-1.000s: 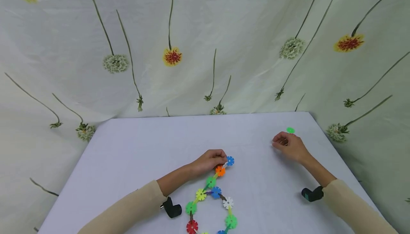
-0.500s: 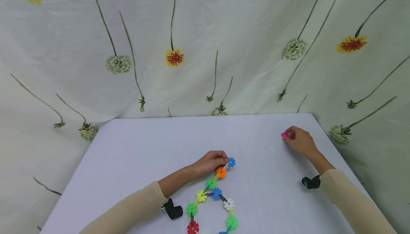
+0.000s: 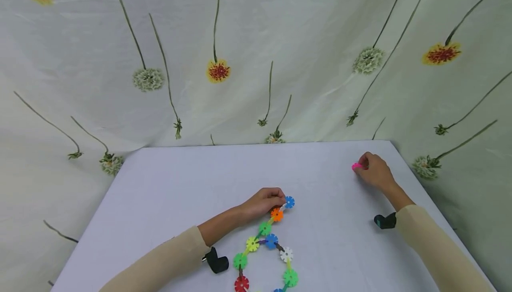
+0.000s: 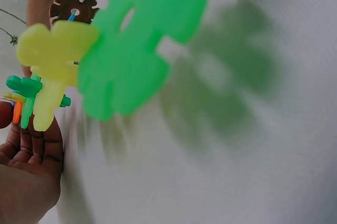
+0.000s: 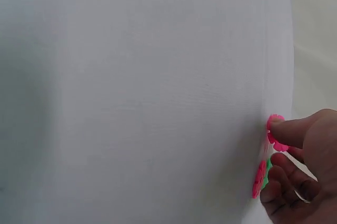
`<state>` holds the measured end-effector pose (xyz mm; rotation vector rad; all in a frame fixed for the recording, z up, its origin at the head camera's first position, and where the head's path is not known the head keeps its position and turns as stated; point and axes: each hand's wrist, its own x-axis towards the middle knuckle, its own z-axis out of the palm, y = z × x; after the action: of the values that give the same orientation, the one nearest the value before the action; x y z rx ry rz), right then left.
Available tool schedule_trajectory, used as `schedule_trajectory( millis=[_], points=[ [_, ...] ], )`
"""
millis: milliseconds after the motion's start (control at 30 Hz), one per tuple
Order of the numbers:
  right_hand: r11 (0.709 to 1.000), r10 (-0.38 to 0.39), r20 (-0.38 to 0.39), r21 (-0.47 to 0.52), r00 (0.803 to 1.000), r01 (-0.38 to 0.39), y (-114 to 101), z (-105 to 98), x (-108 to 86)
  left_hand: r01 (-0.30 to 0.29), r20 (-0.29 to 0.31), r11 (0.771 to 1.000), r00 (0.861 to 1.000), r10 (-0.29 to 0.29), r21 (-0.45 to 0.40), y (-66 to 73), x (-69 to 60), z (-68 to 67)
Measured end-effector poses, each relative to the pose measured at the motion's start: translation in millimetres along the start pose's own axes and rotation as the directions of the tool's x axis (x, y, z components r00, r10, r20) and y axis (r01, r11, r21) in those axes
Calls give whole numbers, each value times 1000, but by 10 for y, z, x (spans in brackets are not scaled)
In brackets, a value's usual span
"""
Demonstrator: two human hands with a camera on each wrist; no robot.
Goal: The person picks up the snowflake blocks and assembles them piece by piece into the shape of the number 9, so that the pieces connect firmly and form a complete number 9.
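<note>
A chain of notched plastic snowflake discs lies on the white table, joined in a loop with a tail. My left hand [image 3: 262, 204] grips the tail's far end, beside a blue disc [image 3: 290, 202] and an orange disc [image 3: 277, 214]. In the left wrist view a green disc [image 4: 147, 40] looms large before the hand [image 4: 31, 161]. At the far right, my right hand [image 3: 376, 173] pinches a pink disc [image 5: 274, 129] between thumb and fingers. Below those fingers in the right wrist view are another pink disc [image 5: 259, 179] and a green disc [image 5: 267, 171].
The white table [image 3: 192, 172] runs back to a flower-printed cloth [image 3: 248, 25]. Dark wrist cameras are worn on both arms, the left one [image 3: 216, 261] close to the chain. The loop's near part is cut off by the head view's lower edge.
My right hand has moved slightly right and back and has taken hold of a pink disc. The green disc behind it is now hidden in the head view. The left hand stays on the chain.
</note>
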<state>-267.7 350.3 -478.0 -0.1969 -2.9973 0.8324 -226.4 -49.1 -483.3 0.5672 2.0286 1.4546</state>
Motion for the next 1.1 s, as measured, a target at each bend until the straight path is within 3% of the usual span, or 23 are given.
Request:
schedule_trajectory(
  millis=[267,467,600,800,1100],
  points=[
    [994,-105,-45,-18,993,104,-47,17,-9,0,-3,1000,1000,0,1,1,2,-3],
    [992,-121,-56,-29,991,120,-61,47,-53,5,-4,1000,1000,-5,0,23,-11,-2],
    [984,-177,-67,-18,982,176,-76,72,-138,2,-2,1000,1000,-2,5,17,-12,-3],
    [966,-254,-68,37,965,257,-175,146,-301,-1,9,1000,1000,1,7,-6,3,-10],
    [920,-330,-80,198,941,339,-435,373,-562,10,10,1000,1000,-10,-5,-26,15,-10]
  ],
)
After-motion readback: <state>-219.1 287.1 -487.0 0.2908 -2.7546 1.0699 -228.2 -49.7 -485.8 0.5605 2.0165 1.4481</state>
